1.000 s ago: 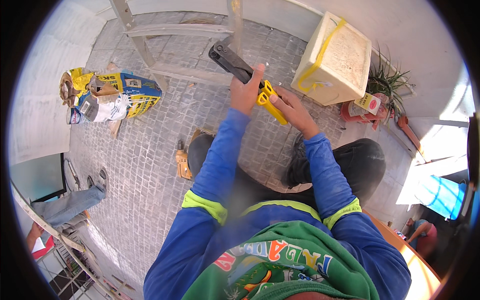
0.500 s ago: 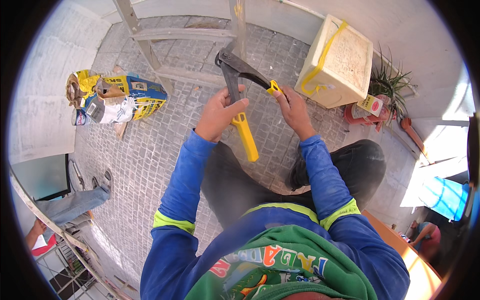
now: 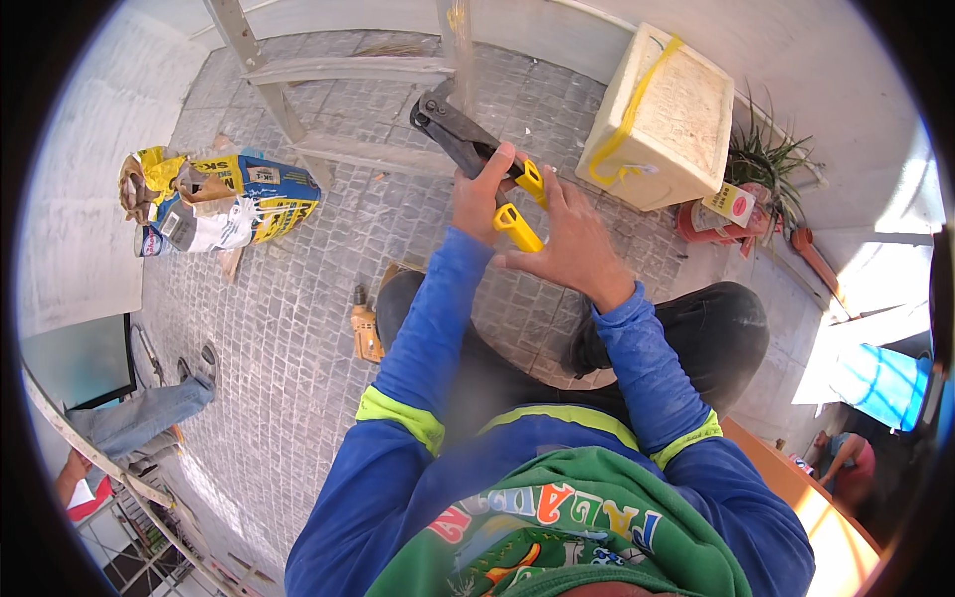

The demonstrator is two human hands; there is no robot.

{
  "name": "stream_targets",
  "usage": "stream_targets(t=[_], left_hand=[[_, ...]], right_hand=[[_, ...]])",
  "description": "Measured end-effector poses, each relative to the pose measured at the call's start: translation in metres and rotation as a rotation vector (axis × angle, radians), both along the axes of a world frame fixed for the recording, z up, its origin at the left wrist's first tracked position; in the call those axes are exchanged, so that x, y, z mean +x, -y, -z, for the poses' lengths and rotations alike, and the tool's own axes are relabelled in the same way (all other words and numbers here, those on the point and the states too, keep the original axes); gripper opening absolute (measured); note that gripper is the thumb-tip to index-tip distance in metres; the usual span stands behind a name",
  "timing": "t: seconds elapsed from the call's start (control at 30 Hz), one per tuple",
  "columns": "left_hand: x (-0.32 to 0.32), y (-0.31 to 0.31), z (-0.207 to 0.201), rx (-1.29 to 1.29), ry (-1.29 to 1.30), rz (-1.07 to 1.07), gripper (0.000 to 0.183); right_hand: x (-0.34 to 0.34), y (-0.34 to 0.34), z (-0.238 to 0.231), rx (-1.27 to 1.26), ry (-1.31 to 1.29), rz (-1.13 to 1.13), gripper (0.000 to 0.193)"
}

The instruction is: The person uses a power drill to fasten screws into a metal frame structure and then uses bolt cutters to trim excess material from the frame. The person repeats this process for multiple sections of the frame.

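Both my hands are closed on a hand riveter (image 3: 460,139) with a dark metal head and two yellow grips, held above the paved floor. Its head points away to the upper left, and the handles are nearly together. My left hand (image 3: 479,194) wraps the dark arms just below the head, its thumb across the top. My right hand (image 3: 582,244) spans the yellow grips, fingers on the far one and thumb by the near one. What lies under my left palm is hidden. Beside my left knee a yellow-orange power drill (image 3: 366,331) lies on the paving.
A ladder-like frame (image 3: 348,70) stands ahead. Left of it lies a torn blue-and-yellow bag (image 3: 264,194). On the right are a white foam box (image 3: 667,119), a potted plant (image 3: 766,154) and a red fire extinguisher (image 3: 711,221). Another person's leg (image 3: 149,413) shows at far left.
The riveter's handles have swung from wide apart to almost together. My left hand has shifted right, up beneath the head; my right hand now spans both grips. The drill has come out from behind my left arm.
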State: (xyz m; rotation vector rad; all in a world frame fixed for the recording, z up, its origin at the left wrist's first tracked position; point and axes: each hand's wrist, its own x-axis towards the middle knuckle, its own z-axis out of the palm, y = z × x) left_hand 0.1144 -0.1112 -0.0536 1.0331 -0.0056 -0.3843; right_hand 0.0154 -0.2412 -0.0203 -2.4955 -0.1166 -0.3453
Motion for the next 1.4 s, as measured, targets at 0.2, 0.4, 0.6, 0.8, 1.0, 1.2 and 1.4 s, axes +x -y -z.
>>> stream_targets(t=[0.2,0.4,0.6,0.8,1.0,1.2,1.4], left_hand=[[0.008,0.009,0.014,0.126,-0.038,-0.147,0.030],[0.009,0.023,0.015,0.117,0.026,-0.268,0.031],[0.012,0.017,0.009,0.300,0.008,-0.179,0.037],[-0.011,-0.004,0.004,0.414,0.189,-0.078,0.041],[-0.017,-0.079,-0.041,0.537,0.011,0.285,0.048],[-0.020,-0.057,-0.037,0.418,0.111,0.127,0.051],[0.003,-0.008,0.004,0.153,-0.019,0.077,0.032]], right_hand=[[0.013,0.004,0.021,0.051,-0.081,0.023,0.082],[0.025,0.015,0.038,0.099,-0.071,0.043,0.060],[0.030,0.023,0.044,0.324,-0.227,-0.039,0.061],[0.040,0.033,0.070,0.596,-0.275,-0.133,0.043],[0.041,0.032,0.078,0.369,-0.061,0.039,0.036],[0.037,0.021,0.072,0.392,-0.092,0.145,0.033],[0.036,0.019,0.051,0.458,-0.201,0.125,0.042]])
